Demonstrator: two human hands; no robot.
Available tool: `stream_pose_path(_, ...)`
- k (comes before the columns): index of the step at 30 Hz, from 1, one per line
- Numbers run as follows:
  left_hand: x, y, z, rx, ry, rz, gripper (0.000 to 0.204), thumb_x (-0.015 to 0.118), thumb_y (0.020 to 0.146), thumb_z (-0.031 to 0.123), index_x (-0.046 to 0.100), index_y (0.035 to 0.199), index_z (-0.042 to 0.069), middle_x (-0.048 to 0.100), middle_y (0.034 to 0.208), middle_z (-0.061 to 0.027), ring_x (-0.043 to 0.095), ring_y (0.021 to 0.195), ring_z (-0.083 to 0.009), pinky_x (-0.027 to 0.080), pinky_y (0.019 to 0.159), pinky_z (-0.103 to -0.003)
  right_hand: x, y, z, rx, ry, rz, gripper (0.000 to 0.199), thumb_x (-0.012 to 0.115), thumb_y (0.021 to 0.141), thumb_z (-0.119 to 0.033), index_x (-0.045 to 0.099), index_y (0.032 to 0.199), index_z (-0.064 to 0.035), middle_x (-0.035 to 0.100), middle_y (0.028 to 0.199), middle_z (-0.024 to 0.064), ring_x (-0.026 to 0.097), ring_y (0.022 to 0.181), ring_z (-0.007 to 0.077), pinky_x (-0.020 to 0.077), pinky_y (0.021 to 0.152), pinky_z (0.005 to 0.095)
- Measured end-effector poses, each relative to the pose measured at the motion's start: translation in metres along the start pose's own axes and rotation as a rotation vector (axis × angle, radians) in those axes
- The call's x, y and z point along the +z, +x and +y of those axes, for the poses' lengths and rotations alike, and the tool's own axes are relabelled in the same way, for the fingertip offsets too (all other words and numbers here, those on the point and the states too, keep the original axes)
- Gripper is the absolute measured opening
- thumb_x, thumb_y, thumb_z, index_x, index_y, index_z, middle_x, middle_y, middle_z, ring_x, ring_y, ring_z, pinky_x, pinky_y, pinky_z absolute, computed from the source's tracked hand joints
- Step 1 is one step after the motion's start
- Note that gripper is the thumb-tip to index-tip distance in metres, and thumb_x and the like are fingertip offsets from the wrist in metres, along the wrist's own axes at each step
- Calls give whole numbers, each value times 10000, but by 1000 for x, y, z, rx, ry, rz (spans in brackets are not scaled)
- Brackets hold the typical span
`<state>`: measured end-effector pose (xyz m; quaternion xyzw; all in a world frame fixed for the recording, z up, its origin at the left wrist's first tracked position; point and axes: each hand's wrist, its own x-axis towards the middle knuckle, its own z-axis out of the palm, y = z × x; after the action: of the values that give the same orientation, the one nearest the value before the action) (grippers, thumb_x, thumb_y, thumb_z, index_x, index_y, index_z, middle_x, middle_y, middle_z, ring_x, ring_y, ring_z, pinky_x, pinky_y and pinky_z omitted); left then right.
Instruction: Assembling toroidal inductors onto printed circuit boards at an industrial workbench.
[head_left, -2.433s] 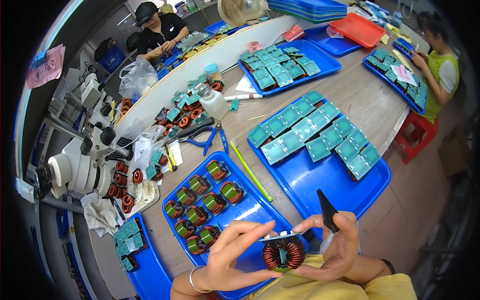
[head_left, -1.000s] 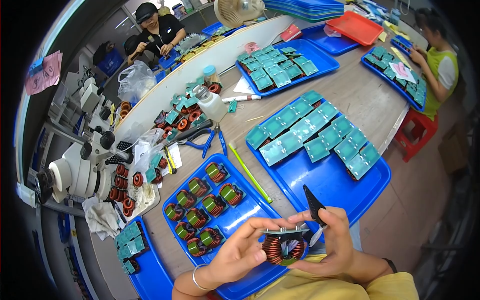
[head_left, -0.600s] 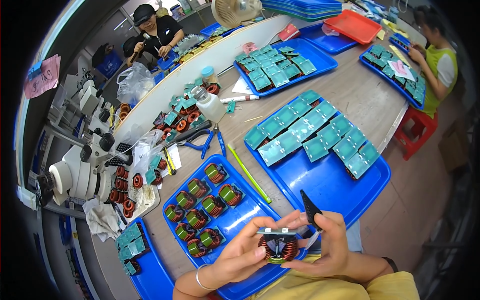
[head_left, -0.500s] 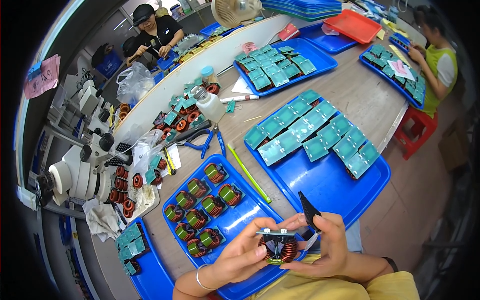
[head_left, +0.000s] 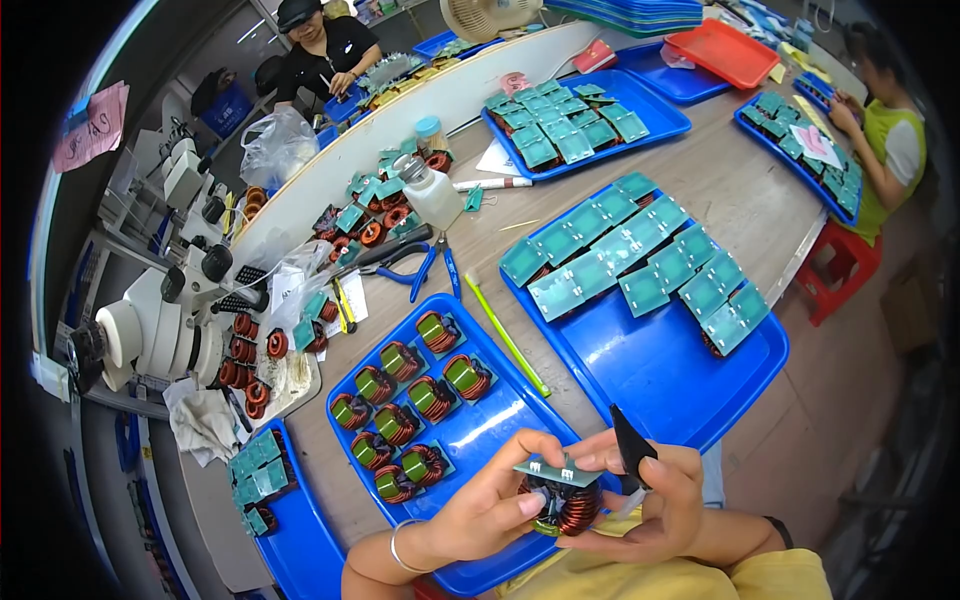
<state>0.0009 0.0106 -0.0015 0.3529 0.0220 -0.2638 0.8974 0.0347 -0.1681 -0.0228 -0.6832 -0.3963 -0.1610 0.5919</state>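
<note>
Nearest, the left hand (head_left: 480, 505) and the right hand (head_left: 650, 500) both grasp a copper coil (head_left: 562, 498) topped by a small green board; the right one also pinches black tweezers (head_left: 630, 460). The coil is above the near edge of a blue tray (head_left: 500, 415) of similar coils. Farther right, a larger blue tray (head_left: 680, 370) carries rows of green boards (head_left: 640, 260).

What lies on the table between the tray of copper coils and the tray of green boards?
A thin yellow-green stick lies on the bare table between them, seen in the head view.
</note>
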Motion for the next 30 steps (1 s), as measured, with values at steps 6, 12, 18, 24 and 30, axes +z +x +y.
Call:
stream_pose_path(6, -3, 2, -1, -9, -54, -28, 332, 468, 895, 138, 292, 1168, 64, 455, 1133, -141, 513, 1075, -245, 441, 872, -330, 2, 1, -4, 14, -29, 25, 954, 855, 559, -149, 257, 1291, -24, 429, 1084, 153, 616, 842, 253, 535, 670, 334)
stream_pose_path(12, -8, 3, -2, -33, -102, -140, 319, 429, 917, 186, 289, 1179, 70, 482, 1151, -166, 516, 1081, -257, 419, 903, -357, 5, 0, 0, -38, 31, 129, 764, 841, 599, -177, 414, 1208, 1, 463, 1039, 139, 549, 752, 186, 443, 503, 190)
stream_pose_path(18, -7, 4, -1, -64, -125, -146, 332, 429, 918, 191, 287, 1194, 75, 481, 1156, -161, 511, 1088, -258, 413, 909, -359, -4, 4, -8, 0, -87, 10, 962, 864, 554, -166, 257, 1286, -18, 418, 1094, 157, 612, 874, 240, 519, 668, 261)
stream_pose_path(24, -7, 0, 3, -56, -40, -96, 359, 454, 915, 184, 284, 1214, 82, 475, 1169, -157, 520, 1077, -253, 420, 898, -353, -6, 3, -8, 48, -47, -3, 1009, 874, 526, -148, 245, 1301, 4, 404, 1110, 163, 615, 857, 243, 519, 681, 281)
stream_pose_path(30, 11, -5, 9, -110, -50, -110, 361, 442, 936, 218, 278, 1234, 98, 402, 1288, -224, 468, 1163, -319, 381, 959, -397, -4, 3, -8, 123, 105, 105, 845, 855, 569, -209, 382, 1222, 46, 479, 1078, 161, 540, 920, 229, 457, 712, 270)
